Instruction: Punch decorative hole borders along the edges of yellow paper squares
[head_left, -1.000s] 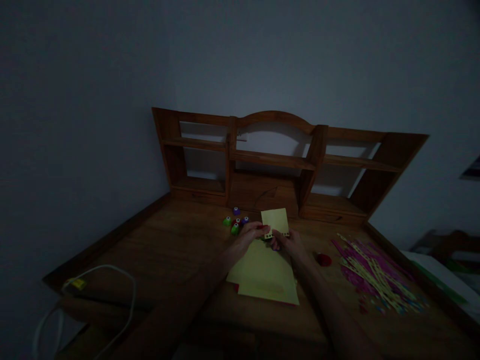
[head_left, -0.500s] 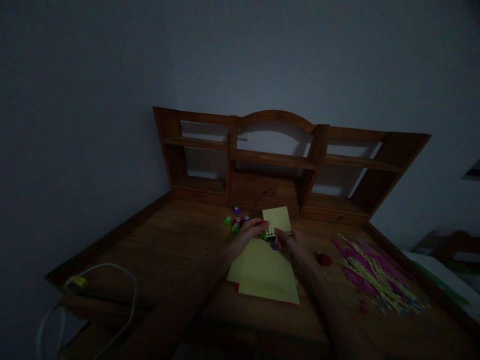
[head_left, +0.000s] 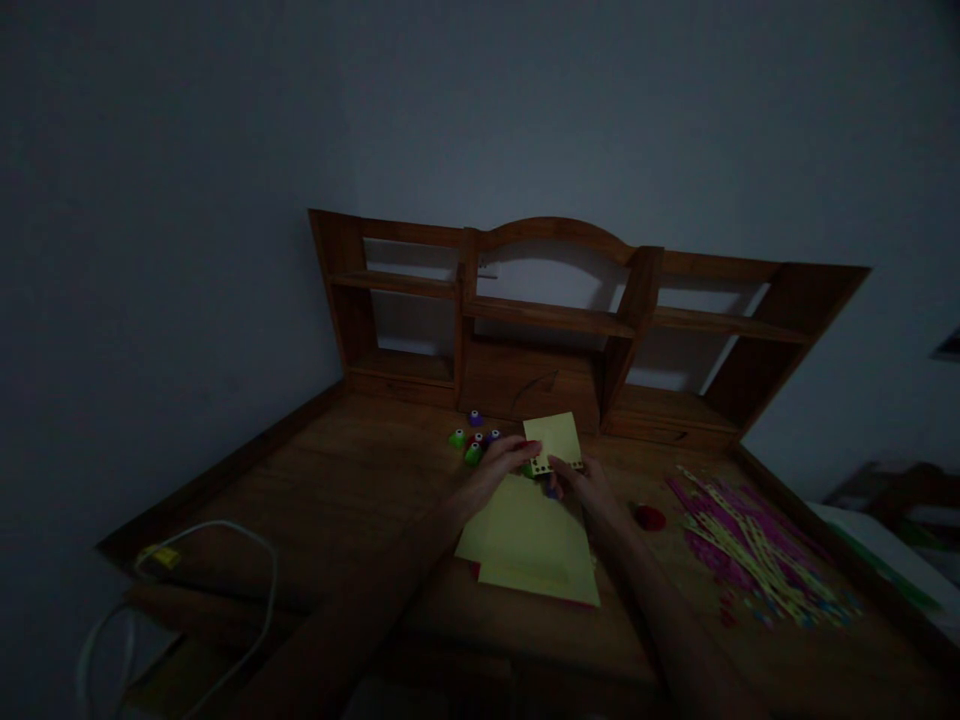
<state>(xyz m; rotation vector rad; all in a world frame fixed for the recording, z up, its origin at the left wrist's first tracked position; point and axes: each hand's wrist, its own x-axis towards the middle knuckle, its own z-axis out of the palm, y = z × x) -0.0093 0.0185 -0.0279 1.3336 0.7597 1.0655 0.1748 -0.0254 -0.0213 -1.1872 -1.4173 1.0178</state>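
My left hand (head_left: 504,462) is closed around a small red craft punch (head_left: 532,447), partly hidden by its fingers, at the left edge of a small yellow paper card (head_left: 553,438). A row of dark holes runs along the card's lower edge. My right hand (head_left: 581,480) pinches that lower edge, thumb on top. Beneath the hands lie larger yellow paper sheets (head_left: 532,545), a strip of red showing under them. A green piece (head_left: 529,471) and a purple piece (head_left: 551,491) show partly below the card; which hand touches them, I cannot tell.
Several coloured craft punches (head_left: 472,454) stand behind my left hand. A round red object (head_left: 649,517) lies right of my right arm, near a pile of pale strips (head_left: 757,550) on magenta material. A white cable (head_left: 271,570) hangs at left. A wooden shelf unit (head_left: 551,317) closes off the back.
The view has shifted slightly. Both hands keep their grip, and the card stays in nearly the same place.
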